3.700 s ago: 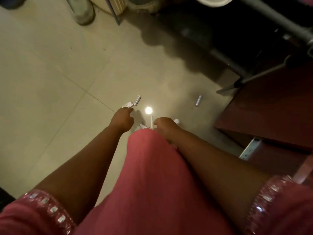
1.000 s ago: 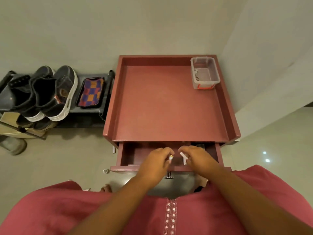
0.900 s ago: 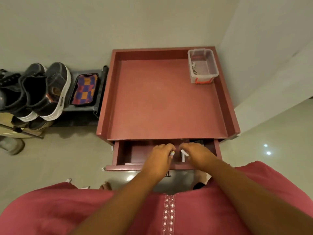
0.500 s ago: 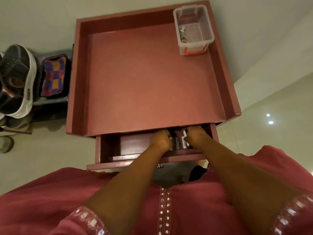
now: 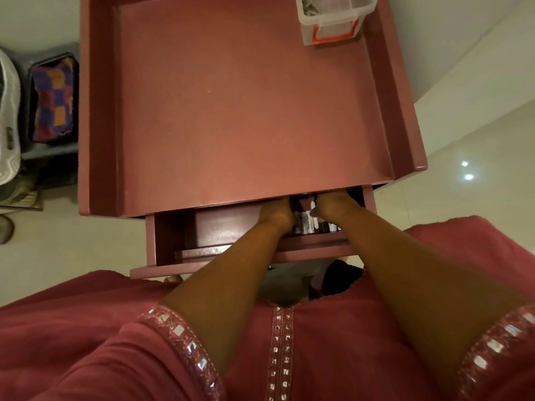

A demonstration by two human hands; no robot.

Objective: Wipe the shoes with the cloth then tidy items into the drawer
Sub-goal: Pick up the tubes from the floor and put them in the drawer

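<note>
The red tabletop (image 5: 246,111) with its raised rim filled most of the view, and a clear plastic box (image 5: 333,21) with an orange latch stood at its far right corner. Below the tabletop's near edge the drawer (image 5: 185,233) was pulled partly open. On a dark shelf to the left, a checked cloth (image 5: 52,102) lay in a black tray, beside a white-soled shoe (image 5: 8,120) at the picture's edge. Both hands reached into the drawer's right end, partly hidden under the tabletop's near edge. The left hand (image 5: 276,211) was curled, but what it held could not be told. The right hand (image 5: 333,205) pinched a small white item (image 5: 313,208) above a row of small black-and-white items (image 5: 309,225) lying along the drawer's front.
</note>
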